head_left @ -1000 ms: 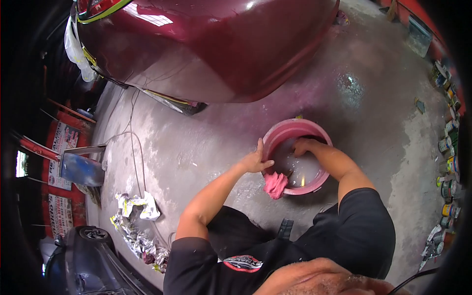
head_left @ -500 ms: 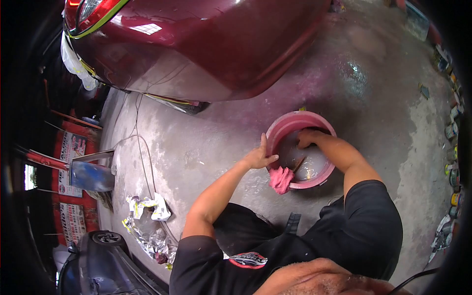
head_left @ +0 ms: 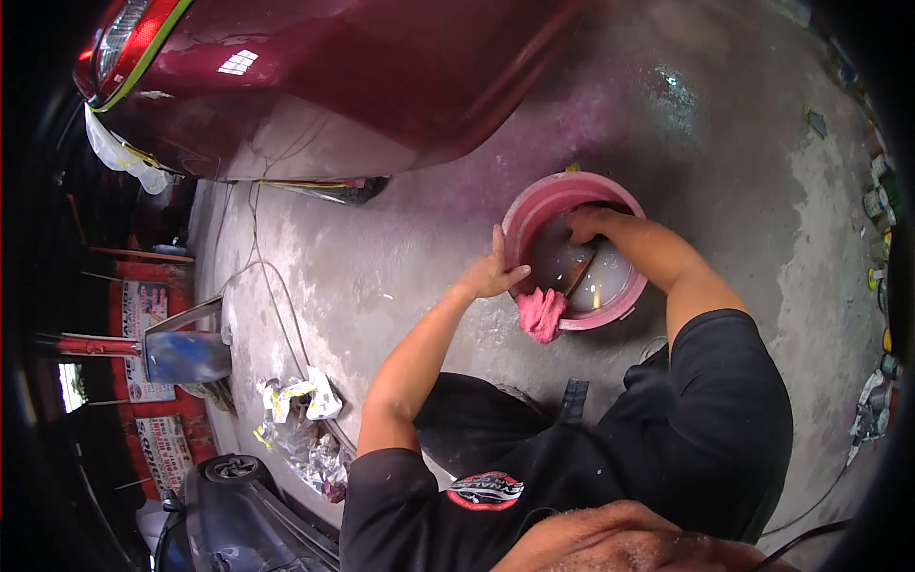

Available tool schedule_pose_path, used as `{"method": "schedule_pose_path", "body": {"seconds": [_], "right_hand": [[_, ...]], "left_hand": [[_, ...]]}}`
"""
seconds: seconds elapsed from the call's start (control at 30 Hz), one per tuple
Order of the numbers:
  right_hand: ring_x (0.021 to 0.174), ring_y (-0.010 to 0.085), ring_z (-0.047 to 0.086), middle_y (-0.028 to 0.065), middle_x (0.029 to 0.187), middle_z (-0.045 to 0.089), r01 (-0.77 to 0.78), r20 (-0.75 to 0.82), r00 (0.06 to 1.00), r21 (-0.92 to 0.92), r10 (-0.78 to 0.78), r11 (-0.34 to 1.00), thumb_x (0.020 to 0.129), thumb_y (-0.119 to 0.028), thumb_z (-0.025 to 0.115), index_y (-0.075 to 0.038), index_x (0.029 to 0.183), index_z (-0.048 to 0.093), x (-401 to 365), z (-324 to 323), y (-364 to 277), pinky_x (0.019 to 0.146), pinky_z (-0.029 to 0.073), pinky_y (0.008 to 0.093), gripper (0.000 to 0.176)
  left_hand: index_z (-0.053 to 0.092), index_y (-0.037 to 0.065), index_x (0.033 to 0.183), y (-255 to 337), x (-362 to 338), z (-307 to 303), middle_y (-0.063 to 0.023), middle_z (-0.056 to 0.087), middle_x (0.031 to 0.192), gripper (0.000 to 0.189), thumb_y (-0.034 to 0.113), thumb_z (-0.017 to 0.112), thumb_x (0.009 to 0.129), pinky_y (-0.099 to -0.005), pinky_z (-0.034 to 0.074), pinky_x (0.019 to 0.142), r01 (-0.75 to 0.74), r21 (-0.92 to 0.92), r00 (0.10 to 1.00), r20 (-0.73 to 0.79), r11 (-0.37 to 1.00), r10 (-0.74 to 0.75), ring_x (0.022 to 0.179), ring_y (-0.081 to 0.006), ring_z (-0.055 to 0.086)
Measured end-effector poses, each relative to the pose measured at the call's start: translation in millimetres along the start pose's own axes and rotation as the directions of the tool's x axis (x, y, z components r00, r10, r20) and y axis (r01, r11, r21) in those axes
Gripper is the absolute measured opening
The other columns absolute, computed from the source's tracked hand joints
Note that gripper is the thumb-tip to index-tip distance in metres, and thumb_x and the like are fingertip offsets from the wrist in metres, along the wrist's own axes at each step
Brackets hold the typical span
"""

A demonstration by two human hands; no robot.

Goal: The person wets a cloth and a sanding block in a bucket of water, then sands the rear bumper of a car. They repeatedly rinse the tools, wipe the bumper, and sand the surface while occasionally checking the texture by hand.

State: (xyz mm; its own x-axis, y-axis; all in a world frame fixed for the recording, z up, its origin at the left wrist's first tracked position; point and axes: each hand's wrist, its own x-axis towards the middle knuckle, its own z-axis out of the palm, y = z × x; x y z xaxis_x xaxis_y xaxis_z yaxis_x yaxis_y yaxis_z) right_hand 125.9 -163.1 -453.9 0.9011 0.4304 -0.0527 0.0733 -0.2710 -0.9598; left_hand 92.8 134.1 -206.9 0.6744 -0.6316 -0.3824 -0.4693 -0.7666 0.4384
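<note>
A round pink tub [head_left: 622, 315] with cloudy liquid in it stands on the concrete floor. My left hand [head_left: 491, 269] rests against its left outer rim, thumb and fingers spread apart. Inside the tub, my right hand [head_left: 583, 224] reaches to the liquid near the far wall, its fingers pointing down and partly hidden. A pink cloth [head_left: 541, 315] hangs over the near-left rim, just below my left hand. A brown stick-like piece [head_left: 579, 274] leans in the liquid beside the cloth.
A dark red car bumper [head_left: 381, 86] looms beyond the tub at upper left. Crumpled foil and paper [head_left: 310, 419] lie on the floor at left, near a thin cable [head_left: 281, 286]. Cans [head_left: 875, 202] line the right edge. A dark car [head_left: 243, 520] is at lower left.
The view has shifted, so the tub and bumper sit higher and further left. My right hand remains inside the tub and my left hand stays at the rim.
</note>
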Motion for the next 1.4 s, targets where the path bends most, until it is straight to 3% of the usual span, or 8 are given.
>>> {"method": "schedule_pose_path", "body": {"seconds": [0.27,0.53,0.6,0.7,0.8,0.87,0.97,1.4], "right_hand": [[0.122,0.0337,0.061,0.0217,0.128,0.065,-0.197,0.066,0.921,-0.771,0.384,0.606,0.082,-0.039,0.067,-0.004,0.125,0.067,-12.4,-9.8,-139.6,0.106,0.045,0.0435,0.055],[0.122,0.0337,0.061,0.0236,0.128,0.064,-0.29,0.064,0.857,-0.76,0.511,0.581,0.085,-0.034,0.062,0.0,0.125,0.066,-7.1,-8.1,-98.8,0.106,0.046,0.0433,0.052],[0.122,0.0337,0.061,0.0231,0.128,0.064,-0.05,0.059,0.996,-0.165,0.06,0.985,0.085,-0.036,0.063,0.0,0.124,0.067,-5.8,-7.6,-12.3,0.106,0.046,0.0432,0.053],[0.121,0.0333,0.062,0.0228,0.128,0.064,-0.112,0.17,0.965,-0.422,0.2,0.9,0.085,-0.037,0.064,0.0,0.124,0.067,-2.8,-14.2,-48.1,0.105,0.046,0.0428,0.054],[0.119,0.033,0.063,0.0226,0.128,0.064,-0.105,0.076,0.988,-0.317,0.136,0.943,0.084,-0.037,0.065,0.0,0.124,0.067,-5.6,-10.3,-40.3,0.105,0.047,0.0421,0.054],[0.118,0.033,0.063,0.0226,0.127,0.065,-0.174,0.099,0.967,-0.423,0.236,0.889,0.084,-0.036,0.066,-0.001,0.125,0.067,-5.2,-9.2,-64.5,0.104,0.048,0.042,0.054],[0.116,0.0335,0.064,0.0226,0.124,0.066,-0.189,0.058,0.974,-0.333,0.22,0.924,0.082,-0.034,0.067,-0.003,0.127,0.066,-1.1,6.8,-25.2,0.102,0.049,0.0425,0.055],[0.107,0.0356,0.068,0.0224,0.11,0.071,-0.142,0.09,0.961,-0.652,0.262,0.745,0.074,-0.036,0.068,-0.002,0.11,0.073,18.8,11.6,-80.1,0.096,0.052,0.0449,0.049]], "left_hand": [[-0.013,-0.009,0.152,10.4,-3.8,-7.9,-0.0409,0.046,0.138,0.115,0.057,0.06,0.092,-0.044,0.044,0.106,0.073,-0.037,0.993,0.093,0.997,-0.069,0.126,-0.0494,0.053],[0.002,-0.012,0.152,6.5,-3.9,-6.3,-0.0387,0.047,0.139,0.11,0.053,0.065,0.09,-0.0459,0.046,0.104,0.027,0.045,1.0,-0.006,0.999,-0.027,0.123,-0.0498,0.054],[0.011,-0.012,0.153,28.3,-9.2,-21.9,-0.036,0.047,0.141,0.105,0.052,0.066,0.09,-0.0459,0.047,0.103,0.048,0.153,0.999,-0.027,0.987,-0.044,0.124,-0.0486,0.055],[0.028,-0.009,0.15,61.0,-16.6,-44.5,-0.0299,0.047,0.144,0.094,0.049,0.068,0.088,-0.0482,0.043,0.107,0.238,0.334,0.97,-0.034,0.912,-0.241,0.128,-0.0436,0.053],[0.038,-0.007,0.146,70.4,-19.0,-55.6,-0.0257,0.044,0.148,0.086,0.047,0.07,0.087,-0.0561,0.032,0.113,0.115,0.534,0.944,-0.322,0.838,0.076,0.138,-0.0416,0.043],[0.031,-0.007,0.15,90.7,-22.3,-71.1,-0.03,0.036,0.152,0.092,0.048,0.069,0.087,-0.0638,0.019,0.116,0.134,0.756,0.693,-0.534,0.641,0.485,0.145,-0.0473,0.028],[0.028,-0.01,0.15,113.9,-23.4,-84.9,-0.0344,0.026,0.156,0.094,0.048,0.069,0.088,-0.0685,0.008,0.116,0.211,0.736,0.649,-0.597,0.643,0.471,0.148,-0.0525,0.012],[0.035,-0.016,0.144,145.9,53.9,-129.1,-0.0436,0.032,0.147,0.095,0.048,0.072,0.083,-0.0633,0.019,0.117,0.207,0.873,0.708,-0.445,0.442,0.548,0.142,-0.058,0.025]]}}
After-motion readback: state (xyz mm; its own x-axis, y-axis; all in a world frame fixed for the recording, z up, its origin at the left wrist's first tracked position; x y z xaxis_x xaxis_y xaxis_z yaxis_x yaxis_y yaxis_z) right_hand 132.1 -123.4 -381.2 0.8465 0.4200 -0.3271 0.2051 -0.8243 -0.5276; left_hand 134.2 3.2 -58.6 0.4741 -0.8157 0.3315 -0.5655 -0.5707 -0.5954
